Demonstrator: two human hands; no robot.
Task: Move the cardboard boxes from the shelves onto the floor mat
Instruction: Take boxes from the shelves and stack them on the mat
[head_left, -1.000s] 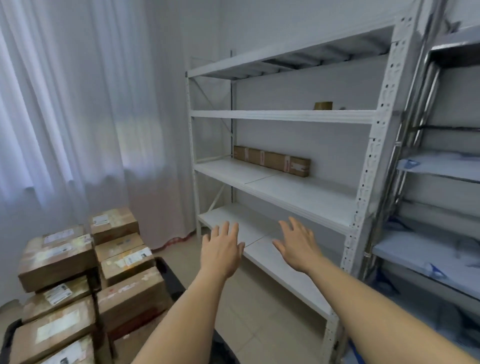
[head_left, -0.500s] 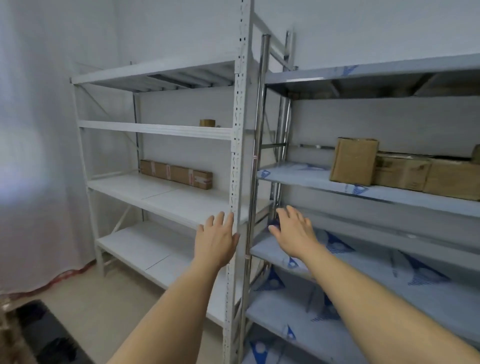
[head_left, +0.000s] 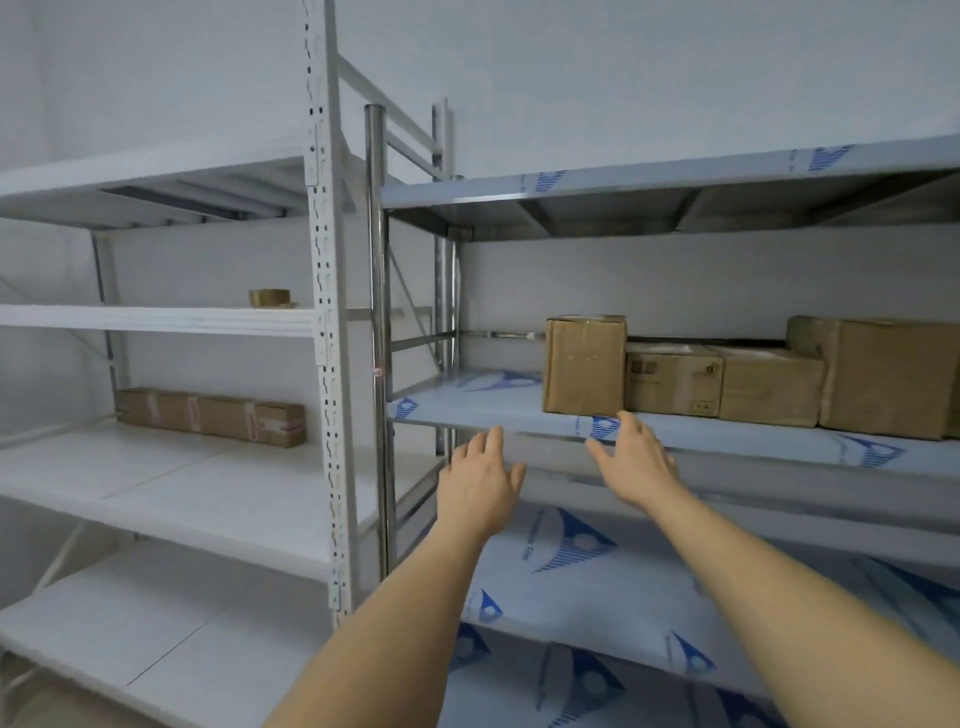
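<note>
Several cardboard boxes stand in a row on the steel shelf (head_left: 498, 410) at the right: a tall upright box (head_left: 584, 364) at the left end, two lower boxes (head_left: 672, 382) beside it, and a large box (head_left: 891, 376) further right. My left hand (head_left: 480, 483) and my right hand (head_left: 631, 460) are both stretched out with straight fingers, holding nothing. They hover just below and in front of the tall box, a short way apart from it. A long flat cardboard box (head_left: 210, 415) lies on the white shelf unit at the left. The floor mat is out of view.
A white shelf unit (head_left: 171, 488) fills the left half, with a roll of tape (head_left: 270, 298) on an upper board. Its perforated upright (head_left: 330, 364) and a steel post (head_left: 378, 338) stand between the two units. Lower steel shelves carry blue-printed film.
The view has swung right, from the boxes stacked on the floor mat to the steel shelf. Both hands have risen and moved towards the tall box.
</note>
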